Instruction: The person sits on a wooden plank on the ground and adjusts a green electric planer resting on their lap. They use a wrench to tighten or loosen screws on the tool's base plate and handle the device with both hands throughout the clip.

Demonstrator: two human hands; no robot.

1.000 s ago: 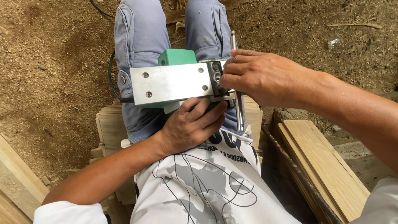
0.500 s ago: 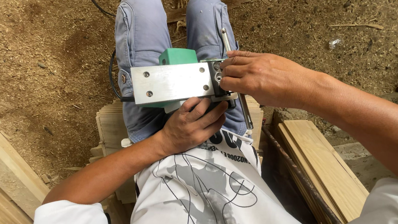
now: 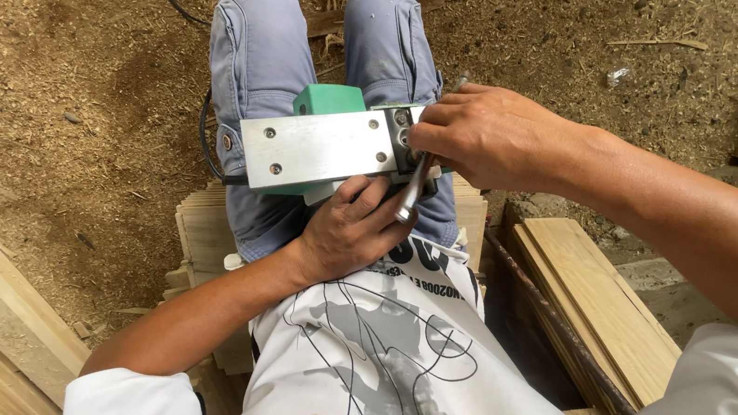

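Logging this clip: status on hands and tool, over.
Left hand grips green electric planer from beneath, metal sole up. Right hand works slim metal wrench at blade end. Nothing in the way.

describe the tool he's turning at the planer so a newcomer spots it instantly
Start at the green planer lying sole-up on the seated person's lap. At its right end, the right hand grips a thin metal wrench slanting down toward the left hand. It's the only slim silvery rod there.
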